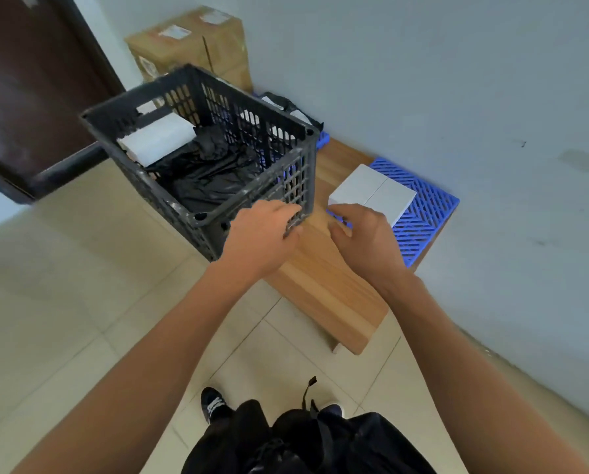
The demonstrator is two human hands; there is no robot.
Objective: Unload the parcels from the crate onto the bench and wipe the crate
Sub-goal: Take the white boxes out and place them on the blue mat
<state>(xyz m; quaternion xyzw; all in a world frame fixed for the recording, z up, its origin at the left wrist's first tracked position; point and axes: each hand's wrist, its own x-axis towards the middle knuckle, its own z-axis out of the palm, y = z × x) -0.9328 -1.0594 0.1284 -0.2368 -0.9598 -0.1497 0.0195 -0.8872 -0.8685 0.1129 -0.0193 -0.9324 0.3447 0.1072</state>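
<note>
A black lattice crate (170, 196) stands on the floor against the wooden bench (327, 285). Inside it lie a white parcel (158, 138) and a black plastic-wrapped parcel (204, 179). A white box parcel (372, 193) rests on a blue grid mat (423, 213) on the bench. My left hand (262, 234) hovers at the crate's near right corner, fingers curled near the rim, holding nothing. My right hand (365, 234) sits just in front of the white box, fingers spread and apart from it.
A brown cardboard carton (190, 46) stands against the wall behind the crate. More black-wrapped parcels (286, 111) lie on the bench's far end behind the crate. A dark door (29, 90) is at the left. My shoes (214, 403) are on the tiled floor.
</note>
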